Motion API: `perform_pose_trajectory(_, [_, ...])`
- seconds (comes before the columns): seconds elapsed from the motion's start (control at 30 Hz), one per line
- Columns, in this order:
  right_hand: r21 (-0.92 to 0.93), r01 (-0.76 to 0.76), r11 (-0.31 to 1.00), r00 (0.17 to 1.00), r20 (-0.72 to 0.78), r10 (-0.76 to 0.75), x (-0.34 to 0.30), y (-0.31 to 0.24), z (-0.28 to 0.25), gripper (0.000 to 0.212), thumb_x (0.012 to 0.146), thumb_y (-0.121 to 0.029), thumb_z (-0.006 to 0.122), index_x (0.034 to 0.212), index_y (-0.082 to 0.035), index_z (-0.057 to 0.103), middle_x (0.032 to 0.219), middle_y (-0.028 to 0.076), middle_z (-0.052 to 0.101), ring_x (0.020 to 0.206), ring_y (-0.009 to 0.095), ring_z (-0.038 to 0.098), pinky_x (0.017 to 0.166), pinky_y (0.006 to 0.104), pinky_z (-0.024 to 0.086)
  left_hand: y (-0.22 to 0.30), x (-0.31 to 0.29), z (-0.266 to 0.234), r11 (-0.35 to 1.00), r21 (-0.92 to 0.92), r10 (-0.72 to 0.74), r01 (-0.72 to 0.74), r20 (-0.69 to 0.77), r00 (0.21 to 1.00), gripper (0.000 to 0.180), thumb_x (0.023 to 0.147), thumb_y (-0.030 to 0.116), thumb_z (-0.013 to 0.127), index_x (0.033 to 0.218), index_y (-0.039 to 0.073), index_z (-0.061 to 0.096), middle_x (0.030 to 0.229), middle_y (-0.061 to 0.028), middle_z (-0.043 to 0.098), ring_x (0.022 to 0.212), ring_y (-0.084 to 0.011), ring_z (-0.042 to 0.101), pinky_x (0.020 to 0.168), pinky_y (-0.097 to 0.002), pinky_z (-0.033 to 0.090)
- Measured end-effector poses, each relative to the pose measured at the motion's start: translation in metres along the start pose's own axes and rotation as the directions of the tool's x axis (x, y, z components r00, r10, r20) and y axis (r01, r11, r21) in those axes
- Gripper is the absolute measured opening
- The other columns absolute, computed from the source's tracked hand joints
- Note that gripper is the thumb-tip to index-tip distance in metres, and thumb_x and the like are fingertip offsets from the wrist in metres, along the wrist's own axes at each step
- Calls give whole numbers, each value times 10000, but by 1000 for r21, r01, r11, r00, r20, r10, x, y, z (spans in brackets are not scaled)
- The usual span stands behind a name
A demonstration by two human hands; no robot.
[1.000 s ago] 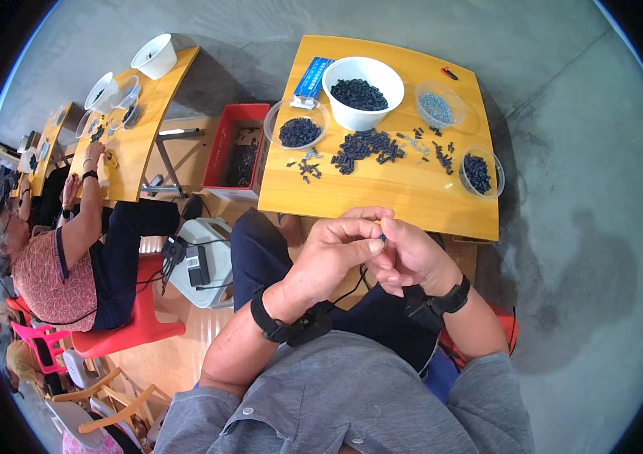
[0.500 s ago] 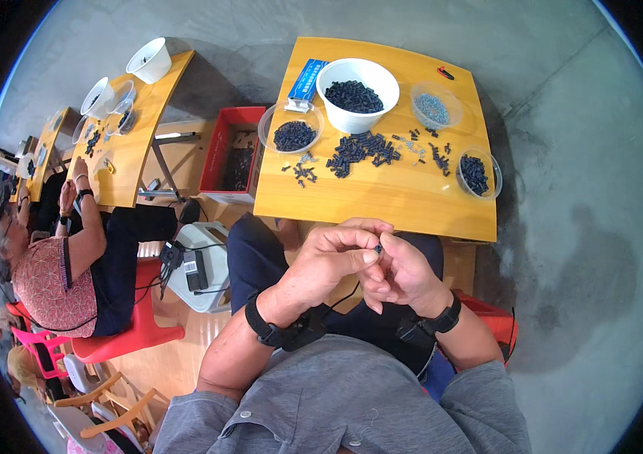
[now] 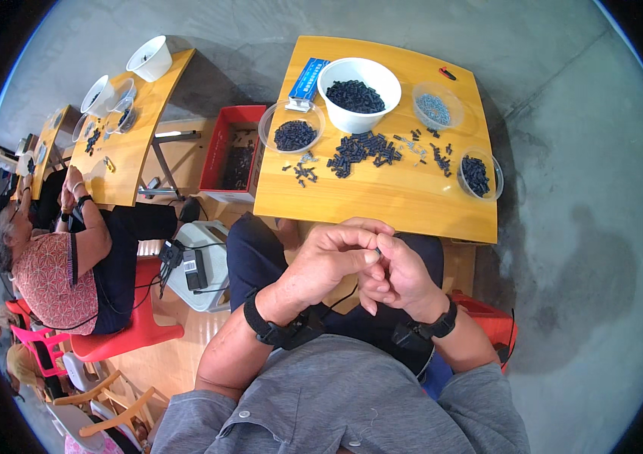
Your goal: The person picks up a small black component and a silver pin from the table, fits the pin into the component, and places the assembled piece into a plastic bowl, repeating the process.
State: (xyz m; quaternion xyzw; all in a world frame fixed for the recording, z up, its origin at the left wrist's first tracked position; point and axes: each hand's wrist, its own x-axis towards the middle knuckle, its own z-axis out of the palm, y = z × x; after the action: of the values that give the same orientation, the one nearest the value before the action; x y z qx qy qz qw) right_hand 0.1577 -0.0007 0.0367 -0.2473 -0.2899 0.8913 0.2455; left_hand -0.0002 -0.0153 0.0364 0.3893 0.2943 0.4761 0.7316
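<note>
Just in front of the table's near edge, my left hand (image 3: 330, 259) and my right hand (image 3: 406, 276) meet, both closed in a pinch. Between their fingertips sits a small black plastic piece (image 3: 378, 251), mostly covered by the fingers. Beyond them on the yellow table (image 3: 427, 208) lies a loose pile of short black plastic pieces (image 3: 364, 151). A white tub (image 3: 340, 115) behind the pile holds more black pieces. Clear bowls with black parts stand left (image 3: 295, 136) and right (image 3: 475, 172), and small silvery parts (image 3: 432, 110) fill another.
A blue box (image 3: 308, 79) and a small red-and-black tool (image 3: 447, 73) lie on the table. A red carton (image 3: 219, 170) stands at its left, with a grey stool (image 3: 211, 284) nearer me. Further left, a co-worker (image 3: 56, 280) sits at another table (image 3: 136, 113).
My hands stay in nearly the same place, with the fingers shifting slightly around the small piece. The co-worker's hands at the left have come together.
</note>
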Motion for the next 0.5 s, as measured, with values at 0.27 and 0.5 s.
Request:
perform_pose_trajectory(0.27, [375, -28, 927, 997, -61, 55, 8, 19, 3, 413, 931, -413, 431, 652, -108, 439, 442, -40, 289, 306, 79, 309, 374, 342, 486, 5, 2, -6, 990, 21, -135, 136, -38, 990, 165, 845, -35, 545, 976, -43, 645, 1067, -133, 609, 774, -129, 627, 674, -251, 529])
perform_pose_trajectory(0.5, [356, -5, 934, 998, -52, 25, 15, 18, -1, 331, 932, -371, 417, 808, -73, 488, 479, -37, 312, 335, 75, 319, 389, 341, 492, 1, 5, -15, 968, 6, -250, 251, -79, 965, 210, 854, -13, 546, 1052, -42, 612, 958, -124, 638, 697, -141, 636, 611, -276, 556])
